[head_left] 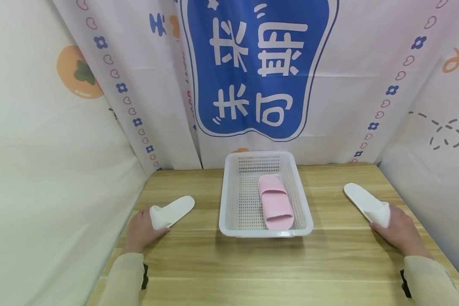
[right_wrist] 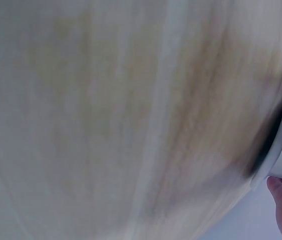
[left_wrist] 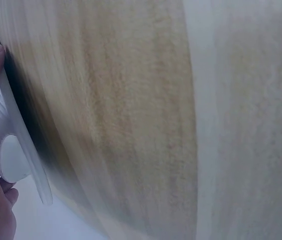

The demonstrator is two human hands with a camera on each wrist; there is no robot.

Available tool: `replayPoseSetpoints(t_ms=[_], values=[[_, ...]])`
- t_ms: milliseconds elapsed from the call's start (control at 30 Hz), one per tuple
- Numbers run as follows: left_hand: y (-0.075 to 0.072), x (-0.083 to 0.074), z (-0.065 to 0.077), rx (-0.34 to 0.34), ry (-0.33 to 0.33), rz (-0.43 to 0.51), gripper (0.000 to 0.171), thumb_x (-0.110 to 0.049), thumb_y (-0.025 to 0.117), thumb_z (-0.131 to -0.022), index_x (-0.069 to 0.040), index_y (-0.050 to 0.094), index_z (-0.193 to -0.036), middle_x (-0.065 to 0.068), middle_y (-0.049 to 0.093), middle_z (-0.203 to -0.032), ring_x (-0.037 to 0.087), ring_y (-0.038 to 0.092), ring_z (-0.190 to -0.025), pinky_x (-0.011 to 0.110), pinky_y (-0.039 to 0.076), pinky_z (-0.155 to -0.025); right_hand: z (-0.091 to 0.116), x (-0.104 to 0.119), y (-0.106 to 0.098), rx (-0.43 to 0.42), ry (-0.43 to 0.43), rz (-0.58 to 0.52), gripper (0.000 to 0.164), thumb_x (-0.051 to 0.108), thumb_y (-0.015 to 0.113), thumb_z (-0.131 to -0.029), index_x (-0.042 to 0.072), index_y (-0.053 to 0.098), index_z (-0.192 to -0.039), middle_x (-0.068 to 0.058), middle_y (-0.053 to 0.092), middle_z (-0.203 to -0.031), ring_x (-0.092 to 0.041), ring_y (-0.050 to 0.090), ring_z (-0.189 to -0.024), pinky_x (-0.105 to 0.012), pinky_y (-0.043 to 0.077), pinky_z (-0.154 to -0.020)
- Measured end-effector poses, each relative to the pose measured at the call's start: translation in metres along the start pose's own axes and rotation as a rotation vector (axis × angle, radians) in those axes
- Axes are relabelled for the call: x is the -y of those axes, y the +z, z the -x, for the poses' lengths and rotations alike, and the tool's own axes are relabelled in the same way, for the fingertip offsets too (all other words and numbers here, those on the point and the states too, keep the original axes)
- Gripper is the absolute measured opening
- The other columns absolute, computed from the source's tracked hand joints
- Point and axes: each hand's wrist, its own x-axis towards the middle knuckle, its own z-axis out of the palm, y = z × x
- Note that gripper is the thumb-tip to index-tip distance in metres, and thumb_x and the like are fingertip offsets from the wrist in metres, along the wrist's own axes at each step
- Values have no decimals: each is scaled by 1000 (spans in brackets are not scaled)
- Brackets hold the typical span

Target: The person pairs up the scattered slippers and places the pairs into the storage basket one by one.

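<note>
Left hand (head_left: 141, 230) and right hand (head_left: 399, 229) apart, fingers (left_wrist: 11, 196) seemingly curled

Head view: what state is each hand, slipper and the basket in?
Left hand: gripping left white slipper
Right hand: gripping right white slipper
Left white slipper: held, table contact unclear
Right white slipper: held, table contact unclear
Basket: upright, open-topped, on the table
Pink slipper: unheld, lying in the basket

From the head, one camera looks forward and down across the table (head_left: 260, 267) to the printed curtain (head_left: 252, 76), while two wrist cameras, close in, face that same table, glimpsing the left white slipper (head_left: 174, 211) and right white slipper (head_left: 365, 202) respectively.
</note>
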Motion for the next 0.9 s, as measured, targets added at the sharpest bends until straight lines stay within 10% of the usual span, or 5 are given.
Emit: replayPoseSetpoints(t_ms=[900], values=[[-10,-7,-5,41,-37,11,96,-50,80,-65,11,44,-130,29,54,-105,44,51,-96,55,44,-80,2,1,-5,-70,-15,14,91,36,80,-75,-19,34,-132,-39,46,-111,-53,47,-91,-62,40,-71]])
